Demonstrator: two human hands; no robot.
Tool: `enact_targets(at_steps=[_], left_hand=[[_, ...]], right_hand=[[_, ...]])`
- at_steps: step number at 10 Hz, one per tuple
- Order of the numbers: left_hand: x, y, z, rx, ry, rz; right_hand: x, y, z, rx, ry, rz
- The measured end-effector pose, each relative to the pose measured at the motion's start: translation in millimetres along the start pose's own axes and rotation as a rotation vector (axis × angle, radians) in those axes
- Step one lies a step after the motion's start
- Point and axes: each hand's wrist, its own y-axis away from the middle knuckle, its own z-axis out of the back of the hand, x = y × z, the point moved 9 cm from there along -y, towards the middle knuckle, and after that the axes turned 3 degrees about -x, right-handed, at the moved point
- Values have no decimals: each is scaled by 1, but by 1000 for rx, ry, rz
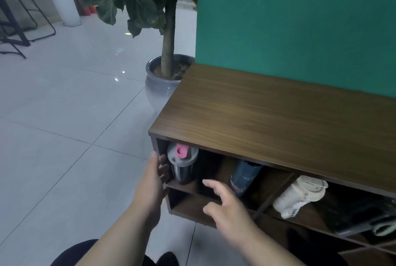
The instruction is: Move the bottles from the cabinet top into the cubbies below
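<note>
**Bottles in the cubbies**

The wooden cabinet [278, 120] has bottles inside. The pink-lid bottle [182, 164] and blue bottle [244, 177] share the left cubby. The white bottle [300, 196] leans next door. Left hand [153, 178] touches the cabinet's edge, fingers loose. Right hand [227, 205] is spread wide, holding nothing.

my left fingers [164, 169] tucked behind the cabinet wall [159, 148], cabinet cut off at right, dark thing [360, 216] in far cubby too blurry

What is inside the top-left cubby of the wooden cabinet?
Two bottles stand in the top-left cubby: a pink-capped bottle at its left end and a dark blue bottle at its right. The blue bottle's top is hidden by the cabinet top, and the cubby's back is in shadow.
</note>
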Motion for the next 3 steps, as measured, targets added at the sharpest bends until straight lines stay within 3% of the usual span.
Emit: enact_targets(at_steps=[3], left_hand=[[-18, 99, -46, 307, -336, 29]], right_hand=[[47, 81, 77, -89, -126, 145]])
